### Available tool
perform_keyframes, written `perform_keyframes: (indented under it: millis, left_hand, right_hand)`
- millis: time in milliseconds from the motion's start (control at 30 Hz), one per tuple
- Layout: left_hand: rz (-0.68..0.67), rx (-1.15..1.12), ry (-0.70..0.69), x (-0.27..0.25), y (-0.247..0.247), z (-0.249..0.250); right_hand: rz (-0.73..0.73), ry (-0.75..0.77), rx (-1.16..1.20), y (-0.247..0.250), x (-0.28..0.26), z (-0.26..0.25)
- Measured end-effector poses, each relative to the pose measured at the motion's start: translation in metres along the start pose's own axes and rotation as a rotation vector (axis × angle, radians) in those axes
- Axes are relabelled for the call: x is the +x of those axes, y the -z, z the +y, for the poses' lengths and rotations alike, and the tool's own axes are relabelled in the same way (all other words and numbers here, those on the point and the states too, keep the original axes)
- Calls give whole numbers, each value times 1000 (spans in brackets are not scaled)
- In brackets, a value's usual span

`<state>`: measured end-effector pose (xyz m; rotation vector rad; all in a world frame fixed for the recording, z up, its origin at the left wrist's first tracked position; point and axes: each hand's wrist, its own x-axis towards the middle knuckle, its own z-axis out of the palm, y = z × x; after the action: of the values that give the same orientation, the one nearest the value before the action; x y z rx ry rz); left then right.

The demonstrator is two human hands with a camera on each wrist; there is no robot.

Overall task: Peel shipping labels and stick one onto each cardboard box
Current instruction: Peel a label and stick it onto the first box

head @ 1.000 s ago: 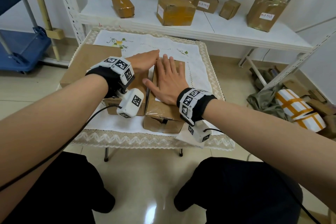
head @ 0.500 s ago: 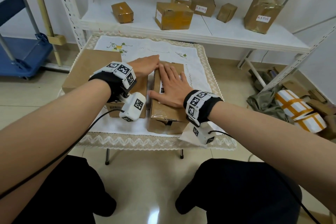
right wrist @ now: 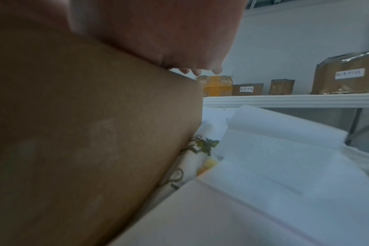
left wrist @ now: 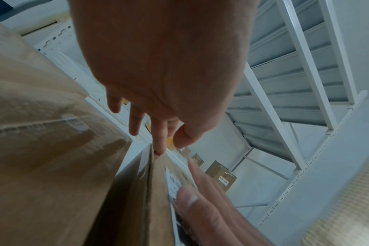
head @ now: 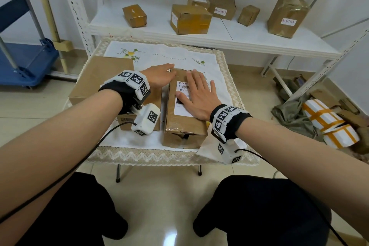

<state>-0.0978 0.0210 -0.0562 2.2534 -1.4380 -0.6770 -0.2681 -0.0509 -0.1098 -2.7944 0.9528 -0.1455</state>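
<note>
We cannot read the shipping label (head: 182, 97) in full, since the right hand (head: 196, 98) lies flat over much of it and its small print stays illegible; in the right wrist view the box (right wrist: 84, 133) is a brown blur that hides the fingers but for a few tips. The left hand (head: 159, 77) covers the box's far left corner, and we cannot make out the writing on the shelf parcels' labels (head: 220, 12)
</note>
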Motion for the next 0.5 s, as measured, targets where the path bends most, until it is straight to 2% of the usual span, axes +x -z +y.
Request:
perform_keyframes:
  millis: [133,267,500]
  left_hand:
    - [-40,35,-44,-4,1,2]
    - [-71,186,-130,-5,-1,9]
    - [-82,325,-139,3,0,8]
  right_hand:
    - [-20,-26,-10,1,-5,7]
    - [5,-29,-12,8,-2,6]
    - [-6,-68,12,5,2,10]
